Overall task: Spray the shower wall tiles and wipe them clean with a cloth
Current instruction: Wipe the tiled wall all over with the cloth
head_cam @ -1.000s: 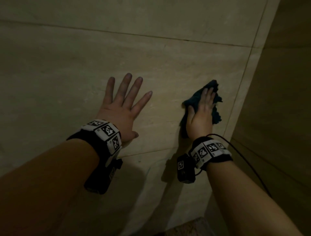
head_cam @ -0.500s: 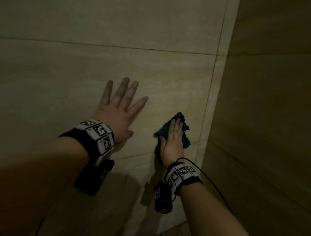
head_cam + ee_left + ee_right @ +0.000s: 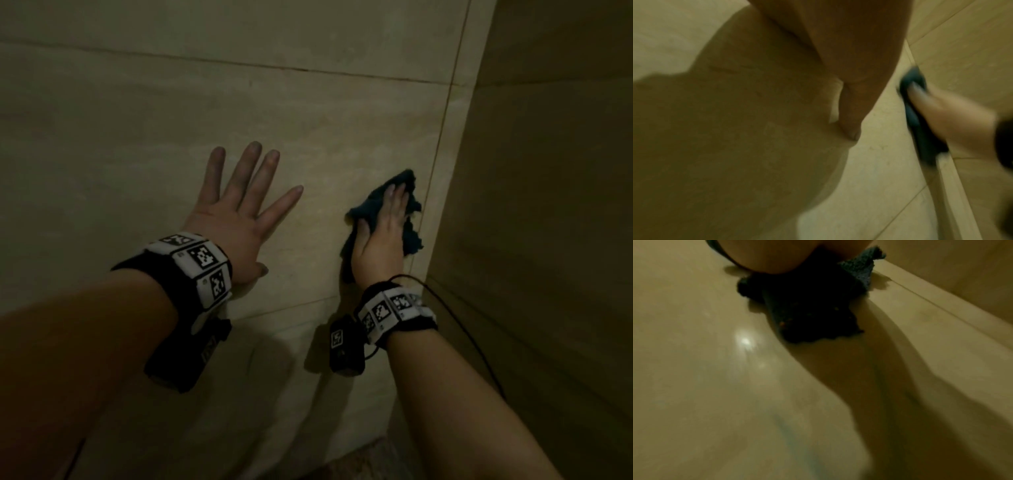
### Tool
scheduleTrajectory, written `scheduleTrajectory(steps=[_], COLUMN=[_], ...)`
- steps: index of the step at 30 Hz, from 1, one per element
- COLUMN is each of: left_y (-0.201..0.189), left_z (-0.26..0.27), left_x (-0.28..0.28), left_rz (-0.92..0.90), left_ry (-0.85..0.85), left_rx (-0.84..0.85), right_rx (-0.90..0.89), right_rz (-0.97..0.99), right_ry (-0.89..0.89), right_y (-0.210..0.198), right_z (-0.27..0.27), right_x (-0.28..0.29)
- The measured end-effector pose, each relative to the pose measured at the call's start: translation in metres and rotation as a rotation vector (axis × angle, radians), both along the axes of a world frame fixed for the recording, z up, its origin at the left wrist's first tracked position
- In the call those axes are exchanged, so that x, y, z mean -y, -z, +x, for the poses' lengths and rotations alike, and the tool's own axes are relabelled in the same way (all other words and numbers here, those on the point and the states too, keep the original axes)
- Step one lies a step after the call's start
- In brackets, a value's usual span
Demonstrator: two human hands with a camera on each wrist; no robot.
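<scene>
Now | left hand (image 3: 236, 222): fingers spread flat on beige wall tile (image 3: 102, 137), holding nothing | right hand (image 3: 380, 236): straight fingers press dark teal cloth (image 3: 371, 207) to tile.

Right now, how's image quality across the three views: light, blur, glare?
Head view: dim, sharp enough; left hand flat on the wall tiles, right hand flat on the cloth. Left wrist view: blurred, with a big shadow across the tiles. Right wrist view: soft, cloth nearly black, one glare spot on the tile.

Black cable (image 3: 459, 329) trailing by side wall, speckled floor strip (image 3: 359, 462) below
</scene>
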State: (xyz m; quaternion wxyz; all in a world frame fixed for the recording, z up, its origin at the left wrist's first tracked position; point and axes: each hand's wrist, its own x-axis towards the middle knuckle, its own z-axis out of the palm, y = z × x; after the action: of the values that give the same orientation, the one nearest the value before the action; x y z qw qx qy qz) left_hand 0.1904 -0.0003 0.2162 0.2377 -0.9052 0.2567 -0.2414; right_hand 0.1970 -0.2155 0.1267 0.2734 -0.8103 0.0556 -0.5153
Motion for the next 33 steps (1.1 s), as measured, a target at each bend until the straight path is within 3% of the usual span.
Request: scheduleTrajectory(steps=[5, 10, 14, 20, 23, 29, 33], left_y=[0.001, 0.002, 0.004, 0.005, 0.005, 0.006, 0.004], left_z=[0.001, 0.003, 0.004, 0.004, 0.005, 0.006, 0.005], left_x=[-0.002, -0.001, 0.001, 0.001, 0.001, 0.001, 0.000], left_rz=[-0.007, 0.007, 0.011, 0.010, 0.002, -0.004, 0.015], left_ry=[0.019, 0.026, 0.020, 0.021, 0.026, 0.030, 0.033], left_rx=[0.010, 0.016, 0.025, 0.040, 0.047, 0.034, 0.035], right_rx=[-0.137, -0.217, -0.127, -0.016, -0.001, 0.042, 0.017], right_rz=[0.041, 0.067, 0.046, -0.073, -0.086, -0.053, -0.155], right_ry=[-0.008, -0.018, -0.031, -0.001, 0.033, 0.011, -0.014], right_y=[0.066, 0.085, 0.063, -0.037, -0.063, -0.061, -0.027], right_z=[-0.011, -0.016, -0.012, -0.002, 0.001, 0.003, 0.001], right_x=[-0.008, -0.014, -0.012, -0.004, -0.008, -0.014, -0.023])
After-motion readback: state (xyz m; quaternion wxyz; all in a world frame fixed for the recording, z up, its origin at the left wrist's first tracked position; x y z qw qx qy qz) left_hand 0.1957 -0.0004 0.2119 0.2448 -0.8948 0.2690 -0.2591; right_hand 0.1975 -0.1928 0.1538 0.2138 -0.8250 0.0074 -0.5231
